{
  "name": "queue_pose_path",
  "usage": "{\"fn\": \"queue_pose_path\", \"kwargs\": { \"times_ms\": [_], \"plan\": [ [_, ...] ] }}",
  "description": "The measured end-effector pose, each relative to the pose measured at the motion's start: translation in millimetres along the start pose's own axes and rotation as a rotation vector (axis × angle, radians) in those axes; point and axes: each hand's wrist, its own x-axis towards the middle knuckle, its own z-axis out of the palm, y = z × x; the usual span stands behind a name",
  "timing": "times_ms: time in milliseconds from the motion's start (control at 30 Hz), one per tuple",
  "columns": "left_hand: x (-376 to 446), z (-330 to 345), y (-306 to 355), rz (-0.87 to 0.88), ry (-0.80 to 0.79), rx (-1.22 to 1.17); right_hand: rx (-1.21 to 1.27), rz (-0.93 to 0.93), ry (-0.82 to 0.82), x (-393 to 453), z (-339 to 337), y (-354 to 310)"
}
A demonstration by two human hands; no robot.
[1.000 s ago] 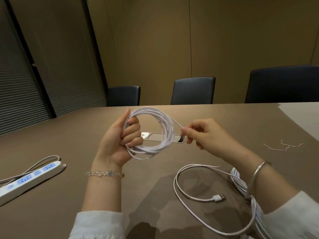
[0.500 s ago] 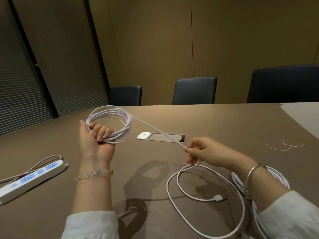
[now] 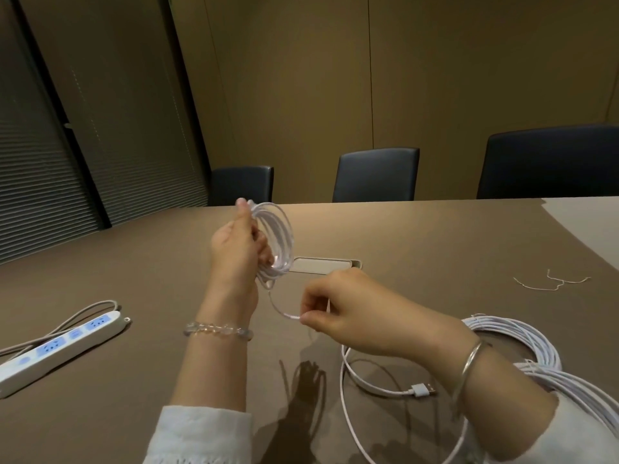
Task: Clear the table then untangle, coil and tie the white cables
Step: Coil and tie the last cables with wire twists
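Above the brown table point(image 3: 134, 262), my left hand point(image 3: 236, 254) grips a coil of thin white cable point(image 3: 278, 239), held upright and seen nearly edge-on. A short free strand curves down from the coil to my right hand point(image 3: 338, 308), which pinches it between thumb and fingers just right of the coil. The rest of that cable lies in a loose loop point(image 3: 348, 390) on the table under my right forearm, its USB plug point(image 3: 422, 390) showing. A second white cable point(image 3: 522, 343) lies coiled at the right, partly hidden by my arm.
A white power strip point(image 3: 57, 349) with its cord lies at the left. Two thin wire ties point(image 3: 552, 282) rest at the far right. A socket hatch point(image 3: 325, 264) is set in the table's middle. Three dark chairs point(image 3: 375, 174) stand along the far edge.
My left hand has swung back from the left toward the centre with the coil. My right hand has slid up the strand, which is now short and slack instead of long and taut.
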Motion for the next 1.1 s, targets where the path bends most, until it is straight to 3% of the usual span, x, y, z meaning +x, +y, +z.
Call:
{"fn": "queue_pose_path", "kwargs": {
  "times_ms": [167, 333, 500, 600, 667, 767, 967, 1100],
  "plan": [
    [-13, 9, 4, -0.157, -0.392, 0.238, 0.127, -0.041, 0.277, 0, -19, 1],
    [-21, 17, 8, -0.346, -0.737, 0.208, 0.123, -0.027, 0.409, -2, -34, 12],
    [-18, 16, 8, -0.658, -0.870, -0.206, 0.143, 0.042, 0.534, -3, -39, 19],
    [-14, 12, 7, -0.864, -0.977, -0.554, 0.181, 0.199, 0.438, -3, -39, 24],
    [-12, 11, 5, -0.908, -0.990, -0.701, 0.409, 0.246, 0.261, -4, -41, 27],
    [-9, 10, -1, -0.894, -0.885, -0.746, 0.837, 0.282, 0.044, -5, -41, 34],
    [-10, 11, -3, -0.806, -0.677, -0.539, 1.034, 0.369, 0.106, -3, -38, 42],
    [-9, 12, -1, -0.651, -0.546, -0.477, 1.053, 0.355, 0.192, 1, -32, 46]
  ]
}}
